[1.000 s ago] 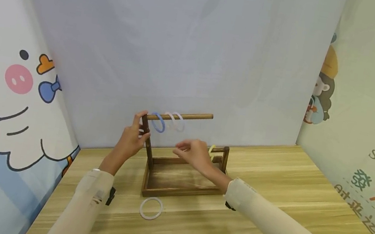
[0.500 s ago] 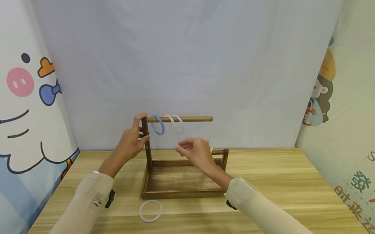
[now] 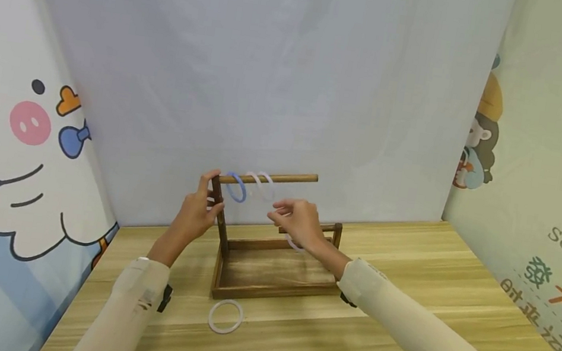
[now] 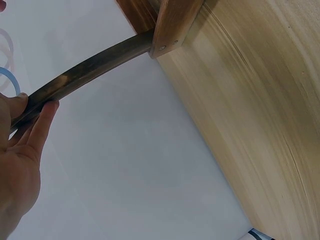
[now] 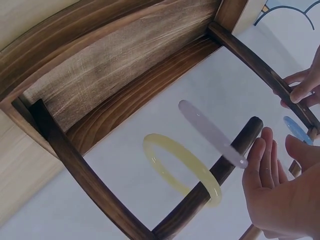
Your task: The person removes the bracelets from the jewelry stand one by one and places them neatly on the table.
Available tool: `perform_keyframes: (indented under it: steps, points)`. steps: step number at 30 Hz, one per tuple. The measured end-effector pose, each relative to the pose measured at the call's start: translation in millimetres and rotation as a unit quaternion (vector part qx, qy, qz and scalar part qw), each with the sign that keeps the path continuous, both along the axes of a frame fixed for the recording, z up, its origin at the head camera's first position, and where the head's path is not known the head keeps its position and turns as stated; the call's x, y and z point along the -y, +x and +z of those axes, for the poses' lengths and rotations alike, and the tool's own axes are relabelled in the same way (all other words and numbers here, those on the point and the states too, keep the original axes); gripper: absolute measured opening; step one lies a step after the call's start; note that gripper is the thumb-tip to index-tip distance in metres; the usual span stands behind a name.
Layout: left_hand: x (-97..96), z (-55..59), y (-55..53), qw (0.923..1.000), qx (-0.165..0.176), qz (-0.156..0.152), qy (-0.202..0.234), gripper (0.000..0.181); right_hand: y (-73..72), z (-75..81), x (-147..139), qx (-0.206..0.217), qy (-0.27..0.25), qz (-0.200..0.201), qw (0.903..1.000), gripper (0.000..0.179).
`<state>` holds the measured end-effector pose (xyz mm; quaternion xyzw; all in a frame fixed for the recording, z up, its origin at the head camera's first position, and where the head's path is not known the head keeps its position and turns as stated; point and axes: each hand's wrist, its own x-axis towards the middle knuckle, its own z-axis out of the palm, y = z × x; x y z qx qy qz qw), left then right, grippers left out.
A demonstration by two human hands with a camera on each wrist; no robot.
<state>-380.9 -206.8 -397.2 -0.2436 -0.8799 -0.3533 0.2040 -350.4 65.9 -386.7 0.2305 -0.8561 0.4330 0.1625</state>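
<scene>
My left hand [image 3: 195, 211] grips the top of the upright post of a dark wooden bangle stand [image 3: 275, 292], thumb on one side and fingers on the other. From the stand's upper bar [image 3: 296, 179] hang a blue bangle [image 3: 243, 190] and two pale ones. In the right wrist view, a yellow bangle [image 5: 205, 180] and a pale lilac bangle [image 5: 207, 130] are on the lower peg [image 5: 182, 220]. The lilac one is nearer the peg's free end. Right beside that end is my right hand [image 5: 282, 200], fingers loosely bent and apart from the thumb, holding nothing.
A white bangle [image 3: 210, 314] lies flat on the wood-grain table [image 3: 388, 334], just in front of the stand's tray. Behind the stand hangs a plain pale cloth [image 3: 379, 93]. Printed cloths with cartoon figures close off both sides.
My right hand has shifted slightly up and to the right, away from the lower peg. The lilac bangle now shows below it. My left hand keeps its grip on the post.
</scene>
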Motion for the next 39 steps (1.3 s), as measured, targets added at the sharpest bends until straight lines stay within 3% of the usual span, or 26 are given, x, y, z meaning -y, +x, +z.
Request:
perform_keyframes:
  steps: [20,30,39]
  points:
    - [5.9,0.8,2.1,0.9999,-0.006,-0.009,0.006,0.078,-8.6,8.8,16,-0.008,-0.013,-0.032,0.9994,0.040]
    - [5.9,0.2,0.8,0.9998,-0.014,-0.010,0.007,0.079,-12.9,11.6,20,-0.016,-0.047,-0.018,0.9986,0.034]
    - [5.3,-0.6,2.6,0.9997,-0.018,-0.013,0.009,0.078,-9.4,14.1,18,0.006,-0.064,-0.007,0.9979,0.033]
